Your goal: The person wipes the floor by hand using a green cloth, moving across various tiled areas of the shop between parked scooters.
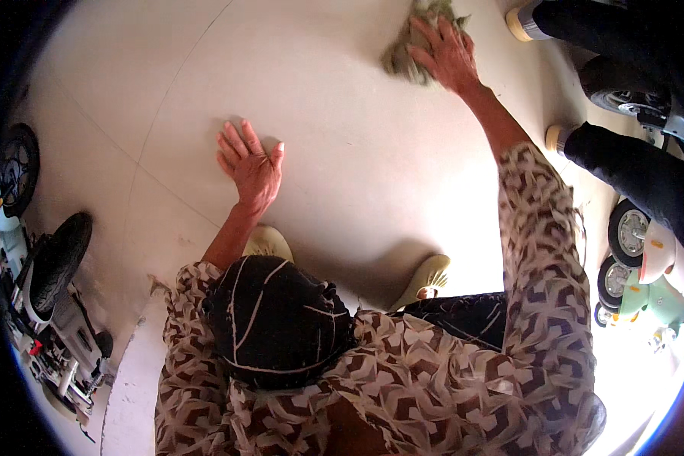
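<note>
A crumpled grey-green rag (409, 55) lies on the pale floor (342, 114) at the far side. My right hand (450, 55) is stretched far out over it, fingers spread across the bunched cloth and pressing it down. Closer in and to the left, my left hand (252, 169) rests on the floor with its fingers apart and nothing in it. Both arms are in brown-and-cream patterned sleeves. My bent knee in dark trousers (277, 323) sits below the left hand, with pale slip-on shoes (425, 280) under me.
Motor scooters stand along the left side, with a tyre (59, 262) nearest. More scooters with wheels (629, 230) stand at the right. Another person's dark-trousered legs (623, 163) are at the upper right. Thin cracks run across the floor at left.
</note>
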The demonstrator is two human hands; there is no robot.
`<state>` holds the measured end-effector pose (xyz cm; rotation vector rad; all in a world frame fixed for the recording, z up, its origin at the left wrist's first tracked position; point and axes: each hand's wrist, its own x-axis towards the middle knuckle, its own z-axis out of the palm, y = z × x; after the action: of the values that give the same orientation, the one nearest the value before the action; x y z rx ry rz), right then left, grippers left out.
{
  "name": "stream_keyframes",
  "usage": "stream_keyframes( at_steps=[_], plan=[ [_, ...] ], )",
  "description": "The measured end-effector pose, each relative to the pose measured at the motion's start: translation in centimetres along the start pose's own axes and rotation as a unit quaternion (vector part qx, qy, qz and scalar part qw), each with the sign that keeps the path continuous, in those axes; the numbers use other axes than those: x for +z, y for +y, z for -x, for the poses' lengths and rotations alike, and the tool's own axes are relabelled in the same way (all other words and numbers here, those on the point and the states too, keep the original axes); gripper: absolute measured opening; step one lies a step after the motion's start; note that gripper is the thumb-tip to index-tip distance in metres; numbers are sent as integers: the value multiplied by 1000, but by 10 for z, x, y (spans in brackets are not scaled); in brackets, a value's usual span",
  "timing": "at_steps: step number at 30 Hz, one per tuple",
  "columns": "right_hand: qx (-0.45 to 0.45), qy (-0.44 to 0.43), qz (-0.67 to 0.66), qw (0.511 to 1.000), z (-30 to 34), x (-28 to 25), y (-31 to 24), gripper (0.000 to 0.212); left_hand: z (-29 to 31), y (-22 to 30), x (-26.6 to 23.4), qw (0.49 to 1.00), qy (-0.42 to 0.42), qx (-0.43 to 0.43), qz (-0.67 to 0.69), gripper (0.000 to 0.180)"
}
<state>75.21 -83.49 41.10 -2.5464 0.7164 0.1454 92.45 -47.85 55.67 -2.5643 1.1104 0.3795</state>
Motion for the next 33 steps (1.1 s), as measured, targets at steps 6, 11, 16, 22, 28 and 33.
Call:
stream_keyframes(
  at_steps=[6,11,16,22,28,33],
  plan=[
    [7,-36,84,996,-17,12,-143,67,2,-2,-3,1000,-1,-3,-3,84],
    [-143,-9,8,990,8,-4,-77,67,-2,2,-15,1000,-16,-1,-1,83],
    [116,10,-36,992,-15,9,-91,69,-4,7,-16,1000,-18,-1,0,82],
    [-116,41,-18,992,-5,3,-72,66,-9,9,-20,1000,-1,-1,7,84],
    [90,122,-17,988,-39,21,-123,68,-9,8,-25,1000,-4,5,-15,80],
    [-163,-24,-53,985,-23,-4,-167,65,-6,-1,-29,1000,-16,-12,-5,81]
  ],
)
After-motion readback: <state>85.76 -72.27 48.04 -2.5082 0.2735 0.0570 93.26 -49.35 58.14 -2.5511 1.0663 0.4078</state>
